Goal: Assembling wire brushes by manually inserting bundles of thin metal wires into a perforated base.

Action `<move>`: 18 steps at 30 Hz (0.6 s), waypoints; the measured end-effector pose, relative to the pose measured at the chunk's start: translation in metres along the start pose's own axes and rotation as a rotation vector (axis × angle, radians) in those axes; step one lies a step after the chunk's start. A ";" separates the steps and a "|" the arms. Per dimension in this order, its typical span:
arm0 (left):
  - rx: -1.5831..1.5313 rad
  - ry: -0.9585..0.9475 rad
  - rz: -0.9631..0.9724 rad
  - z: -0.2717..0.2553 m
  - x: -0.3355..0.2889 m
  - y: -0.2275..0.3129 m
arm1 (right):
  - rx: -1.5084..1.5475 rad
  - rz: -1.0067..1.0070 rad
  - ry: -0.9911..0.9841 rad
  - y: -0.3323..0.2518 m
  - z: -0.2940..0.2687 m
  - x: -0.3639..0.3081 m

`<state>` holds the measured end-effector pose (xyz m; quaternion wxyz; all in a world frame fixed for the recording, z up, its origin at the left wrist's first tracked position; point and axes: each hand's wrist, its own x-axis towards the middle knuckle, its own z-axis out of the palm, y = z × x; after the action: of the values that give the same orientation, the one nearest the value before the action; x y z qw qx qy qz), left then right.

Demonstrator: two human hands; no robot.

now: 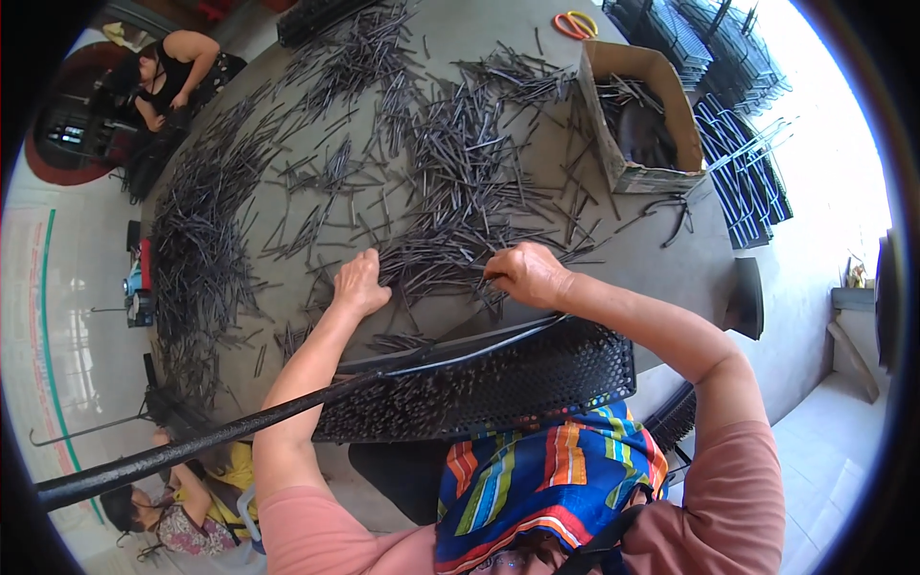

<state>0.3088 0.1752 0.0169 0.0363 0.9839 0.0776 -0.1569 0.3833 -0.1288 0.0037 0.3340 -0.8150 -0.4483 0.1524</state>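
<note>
I see my left hand (359, 283) lying flat with fingers spread on a heap of thin dark sticks (450, 192) near the front edge of the round worktop (671, 254). My right hand (527, 273) is just beside it — its fingers are curled and pinching a few sticks from the same heap. More sticks lie all over the worktop. A black tray with holes (498, 379) sits at the front edge. A cardboard box (637, 115) stands near the far right edge — it has sticks inside.
</note>
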 end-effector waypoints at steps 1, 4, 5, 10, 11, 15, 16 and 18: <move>-0.037 0.038 0.000 -0.001 0.000 -0.005 | 0.030 0.042 -0.015 -0.002 -0.002 0.000; -0.324 0.181 -0.022 -0.016 0.001 -0.003 | 0.066 0.092 -0.008 -0.007 -0.007 0.000; -0.489 0.238 0.043 -0.023 0.002 0.001 | 0.076 0.095 -0.034 -0.012 -0.012 0.001; -1.307 0.200 -0.051 -0.040 0.008 0.003 | 0.073 0.198 0.122 -0.055 -0.001 0.038; -1.458 0.254 -0.038 -0.054 0.004 0.022 | 0.108 0.177 0.159 -0.066 -0.005 0.045; -1.780 0.358 -0.173 -0.053 0.022 0.024 | 0.152 0.257 0.239 -0.114 -0.003 0.074; -1.906 0.397 -0.254 -0.054 0.027 0.030 | 0.197 0.286 0.262 -0.119 -0.003 0.077; -2.030 0.318 -0.195 -0.064 0.029 0.052 | 0.186 0.310 0.260 -0.113 -0.001 0.081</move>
<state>0.3637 0.1337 0.0712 0.8261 0.4888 0.2569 0.1124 0.3578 -0.0192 0.0858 0.4352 -0.8527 -0.2548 0.1363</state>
